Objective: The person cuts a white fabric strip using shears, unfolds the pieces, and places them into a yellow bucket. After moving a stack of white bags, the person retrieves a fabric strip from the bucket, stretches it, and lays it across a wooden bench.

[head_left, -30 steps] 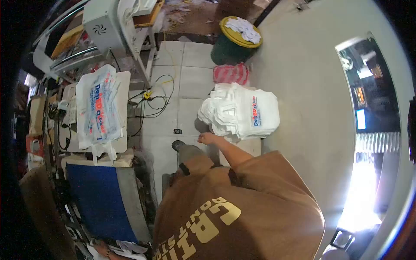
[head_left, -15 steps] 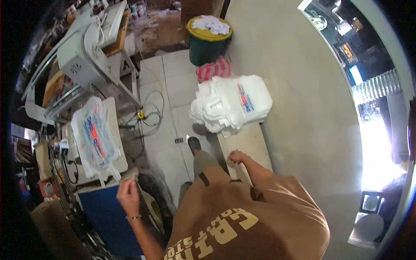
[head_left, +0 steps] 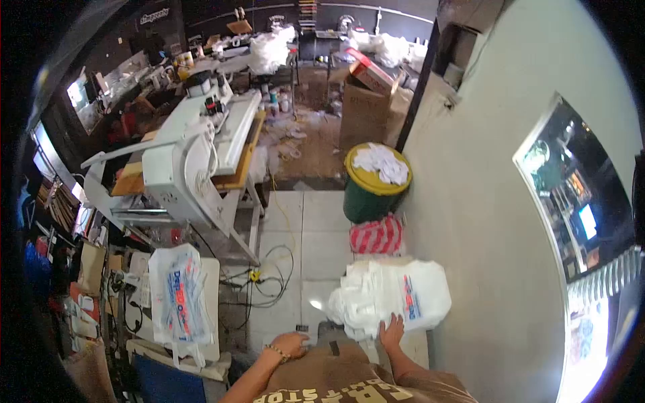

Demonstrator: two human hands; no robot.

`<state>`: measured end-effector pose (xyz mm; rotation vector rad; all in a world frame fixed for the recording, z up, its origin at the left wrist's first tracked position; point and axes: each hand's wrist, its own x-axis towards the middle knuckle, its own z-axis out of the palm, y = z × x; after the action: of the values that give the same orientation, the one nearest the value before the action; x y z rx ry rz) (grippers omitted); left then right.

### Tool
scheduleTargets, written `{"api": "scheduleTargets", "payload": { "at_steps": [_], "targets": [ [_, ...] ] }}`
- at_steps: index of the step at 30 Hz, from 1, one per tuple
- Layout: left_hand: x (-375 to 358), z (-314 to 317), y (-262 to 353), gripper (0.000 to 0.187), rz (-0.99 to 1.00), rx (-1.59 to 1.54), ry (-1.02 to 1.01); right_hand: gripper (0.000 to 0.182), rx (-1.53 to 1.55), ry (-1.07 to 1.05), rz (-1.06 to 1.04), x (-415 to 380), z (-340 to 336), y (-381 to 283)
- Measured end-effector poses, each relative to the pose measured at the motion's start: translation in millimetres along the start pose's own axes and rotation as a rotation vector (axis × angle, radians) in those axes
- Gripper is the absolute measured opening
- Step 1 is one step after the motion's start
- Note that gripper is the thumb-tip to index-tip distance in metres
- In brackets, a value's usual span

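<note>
The wall (head_left: 470,201) rises along the right side; the white machine (head_left: 176,164) stands at the left, beyond the tiled floor (head_left: 322,262); the green drum (head_left: 363,205), under a yellow lid (head_left: 355,180) with white cloth (head_left: 381,164) heaped on it, stands beside the wall.

The bag stack (head_left: 376,295) of white bags with red and blue print lies flat on the low, pale tabletop (head_left: 418,346), toward its far end and spreading past its left edge; the second stack (head_left: 178,295), of similar printed bags, lies on the pale board (head_left: 209,289) at the left, its handles hanging over the near edge; the red-and-white bundle (head_left: 376,235) sits between the drum and the bag stack.

The right hand (head_left: 392,331) reaches over the tabletop and touches the near edge of the bag stack, its fingers spread and its grip apart; the left hand (head_left: 290,344) is over the floor, left of the tabletop, its fingers loosely bent; whether its grip is apart or together I cannot tell; the beaded bracelet (head_left: 277,354) circles the left wrist.
</note>
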<state>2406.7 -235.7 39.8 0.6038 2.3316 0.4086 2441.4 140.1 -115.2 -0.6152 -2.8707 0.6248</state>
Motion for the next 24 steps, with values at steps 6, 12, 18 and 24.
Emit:
{"api": "scheduleTargets", "payload": {
  "at_steps": [6,12,18,24],
  "targets": [
    [45.6,-58.8,-9.6,0.042,-0.012,-0.135,-0.103,0.069,0.052,-0.28,-0.125,24.4,52.6,39.3],
    [143.4,-54.3,-109.9,0.038,0.067,-0.002,-0.079,0.064,0.113,-0.549,0.016,51.7,57.8,45.1],
    [226.4,-248.0,-107.5,0.049,0.103,0.108,-0.275,0.046,-0.08,-0.195,0.219,115.9,37.3,26.9],
    [279.2,-353.4,-174.4,0.039,0.098,0.026,0.027,0.038,0.106,-0.059,0.416,247.1,64.0,-45.7]
  ]
}}
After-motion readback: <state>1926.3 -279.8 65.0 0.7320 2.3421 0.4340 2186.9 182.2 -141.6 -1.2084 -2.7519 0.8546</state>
